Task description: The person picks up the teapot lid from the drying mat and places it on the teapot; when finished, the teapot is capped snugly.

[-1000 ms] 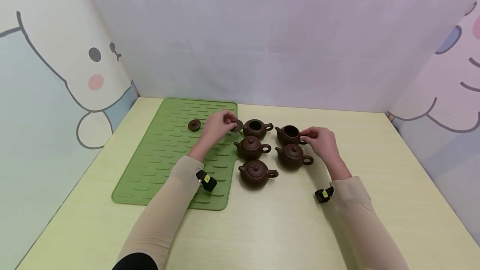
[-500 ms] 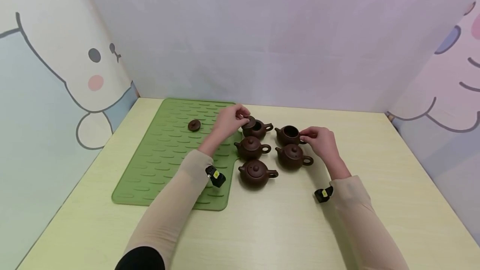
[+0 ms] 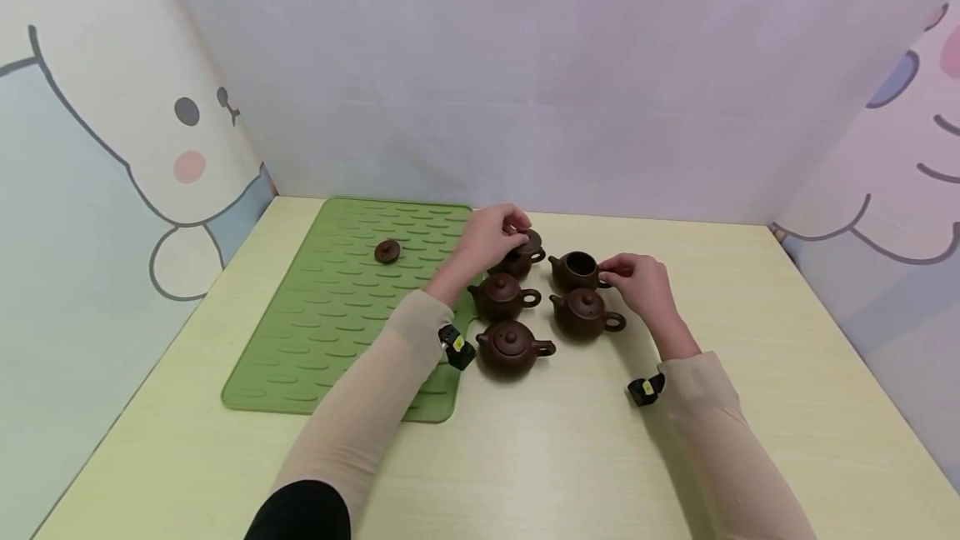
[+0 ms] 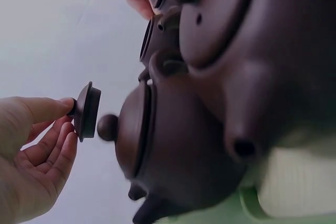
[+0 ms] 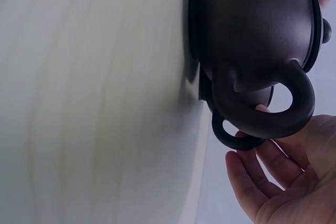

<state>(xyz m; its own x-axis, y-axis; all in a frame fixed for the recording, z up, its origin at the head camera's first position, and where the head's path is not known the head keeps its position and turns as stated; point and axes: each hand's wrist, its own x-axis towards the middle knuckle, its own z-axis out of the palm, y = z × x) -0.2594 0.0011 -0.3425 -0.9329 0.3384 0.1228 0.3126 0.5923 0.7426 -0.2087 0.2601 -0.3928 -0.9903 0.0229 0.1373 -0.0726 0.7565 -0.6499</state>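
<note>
My left hand (image 3: 489,237) pinches a dark brown teapot lid (image 4: 88,111) by its knob. In the head view it holds the lid above the back left teapot (image 3: 514,266), overlapping that pot's opening. The lid's flat underside shows in the left wrist view. My right hand (image 3: 639,280) pinches the handle (image 5: 239,141) of a small lidless teapot (image 3: 579,272), which stands upright on the table at the back right. Part of that handle is hidden behind a nearer teapot's handle in the right wrist view. Another lid (image 3: 387,251) lies on the green mat (image 3: 322,332).
Three lidded teapots stand close by: one at the middle left (image 3: 501,297), one at the front left (image 3: 512,348) and one at the right (image 3: 585,313). The pale wooden table (image 3: 585,457) ends at a white backdrop (image 3: 525,107) at the rear.
My left hand has moved right with the lid, from the mat's edge to above the back left teapot. My right hand has stayed at the handle.
</note>
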